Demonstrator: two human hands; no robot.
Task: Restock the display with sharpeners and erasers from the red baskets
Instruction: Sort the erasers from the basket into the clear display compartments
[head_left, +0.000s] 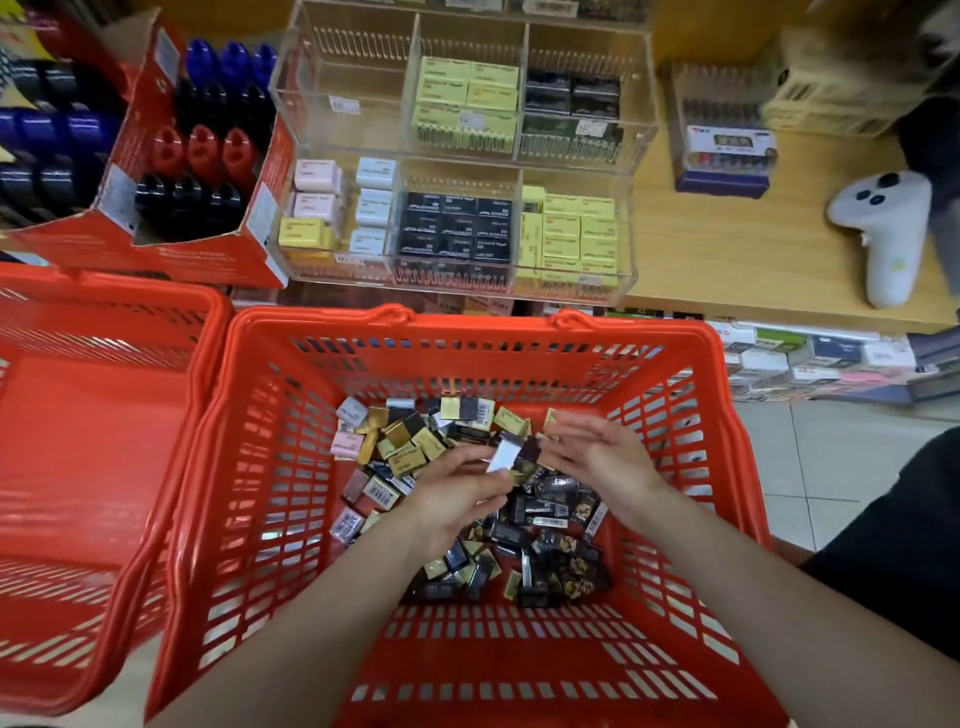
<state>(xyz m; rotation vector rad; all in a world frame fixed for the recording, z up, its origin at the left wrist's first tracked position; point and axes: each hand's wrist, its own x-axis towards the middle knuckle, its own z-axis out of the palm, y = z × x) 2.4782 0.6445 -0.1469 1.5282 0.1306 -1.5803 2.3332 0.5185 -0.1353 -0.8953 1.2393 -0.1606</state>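
Both forearms reach down into the red basket (270, 467), a slotted plastic tub. Left hand (452, 499) pinches a small wrapped eraser (503, 454) at its fingertips, probably to sort it by colour. Right hand (597, 457) hovers just beyond, fingers relaxed, holding nothing. Glossy boxed erasers (415, 447) lie heaped beneath the fingers; the clear acrylic display (636, 156) stands beyond.

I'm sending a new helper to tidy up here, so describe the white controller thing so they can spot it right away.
Start at the clear acrylic display case holding the erasers, then look right along the wooden shelf. Past the small packet with a purple base, near the shelf's front right edge, lies the white controller. It is the only rounded white thing there, with dark buttons on its head and a handle pointing toward you.
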